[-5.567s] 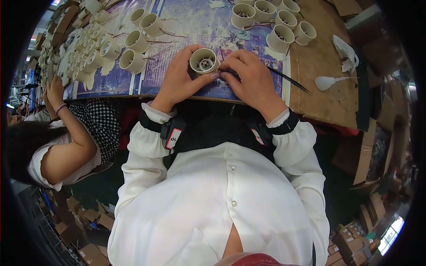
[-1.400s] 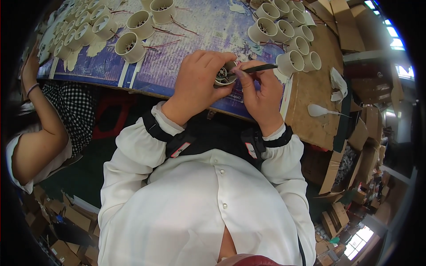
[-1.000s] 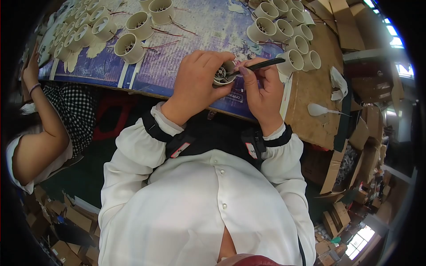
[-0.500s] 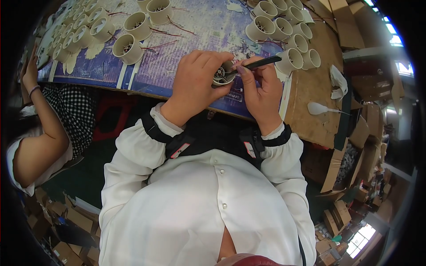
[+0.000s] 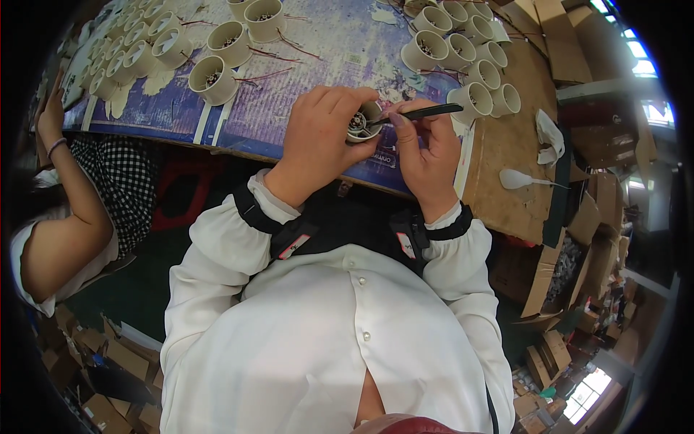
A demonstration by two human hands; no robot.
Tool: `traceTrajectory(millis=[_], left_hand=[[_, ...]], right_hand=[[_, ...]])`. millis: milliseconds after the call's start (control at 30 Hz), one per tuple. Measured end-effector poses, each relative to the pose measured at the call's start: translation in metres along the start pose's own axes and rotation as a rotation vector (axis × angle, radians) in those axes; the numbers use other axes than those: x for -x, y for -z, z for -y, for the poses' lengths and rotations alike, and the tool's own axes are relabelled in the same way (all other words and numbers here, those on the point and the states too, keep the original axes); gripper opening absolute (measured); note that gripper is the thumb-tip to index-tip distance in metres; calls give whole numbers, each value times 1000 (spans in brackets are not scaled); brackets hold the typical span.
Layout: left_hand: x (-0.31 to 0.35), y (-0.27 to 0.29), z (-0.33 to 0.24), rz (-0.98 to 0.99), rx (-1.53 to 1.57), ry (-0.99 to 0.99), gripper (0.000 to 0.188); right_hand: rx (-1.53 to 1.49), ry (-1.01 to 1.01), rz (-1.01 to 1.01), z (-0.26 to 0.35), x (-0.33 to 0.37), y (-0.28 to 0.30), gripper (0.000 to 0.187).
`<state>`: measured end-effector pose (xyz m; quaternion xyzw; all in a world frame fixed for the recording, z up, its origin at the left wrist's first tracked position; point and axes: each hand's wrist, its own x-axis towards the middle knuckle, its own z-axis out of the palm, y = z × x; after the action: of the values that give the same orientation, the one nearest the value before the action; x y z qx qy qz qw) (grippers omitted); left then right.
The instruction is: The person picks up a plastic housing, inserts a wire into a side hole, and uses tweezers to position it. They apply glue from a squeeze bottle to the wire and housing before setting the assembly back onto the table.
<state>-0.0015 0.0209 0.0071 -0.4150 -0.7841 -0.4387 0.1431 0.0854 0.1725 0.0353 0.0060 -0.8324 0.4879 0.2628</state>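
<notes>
Over the near part of the table, my left hand (image 5: 316, 134) is wrapped round a small off-white cup (image 5: 371, 111). Dark and metallic small parts show inside the cup, which tilts toward me. In my right hand (image 5: 428, 153) black tweezers (image 5: 431, 111) are pinched between thumb and fingers. Their thin tip reaches down into the cup beside the parts; the exact contact cannot be made out. The cup's left side is hidden behind my left fingers.
Similar cups holding parts, some with red and dark wires, stand at left (image 5: 212, 81) and right (image 5: 471, 100). A white squeeze bottle (image 5: 516, 179) and crumpled white tissue (image 5: 550, 137) lie on the brown cardboard (image 5: 499, 195). Another person's arm (image 5: 74, 192) is at far left.
The tweezers have tilted flatter, and my right fingers have shifted slightly with them. My left hand keeps hold of the cup in nearly the same place.
</notes>
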Motion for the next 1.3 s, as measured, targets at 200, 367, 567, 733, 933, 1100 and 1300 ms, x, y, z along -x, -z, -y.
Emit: traceTrajectory(millis=[200, 367, 567, 733, 933, 1100, 1300], left_hand=[[-2, 1, -1, -7, -5, -20, 53], [-1, 1, -1, -9, -5, -16, 52], [-2, 1, -1, -2, -6, -17, 52], [-1, 1, 0, -3, -9, -17, 52], [-1, 1, -1, -9, -2, -19, 52], [-2, 2, -1, -1, -6, -5, 52], [-2, 1, -1, -23, -7, -22, 52]], right_hand=[[27, 14, 33, -2, 0, 1, 11], [37, 6, 46, -3, 0, 1, 11], [36, 18, 42, -4, 1, 1, 11], [48, -3, 54, -1, 1, 1, 11], [32, 15, 30, -5, 2, 0, 11], [57, 6, 37, -2, 1, 0, 11], [112, 74, 71, 1, -2, 1, 10]])
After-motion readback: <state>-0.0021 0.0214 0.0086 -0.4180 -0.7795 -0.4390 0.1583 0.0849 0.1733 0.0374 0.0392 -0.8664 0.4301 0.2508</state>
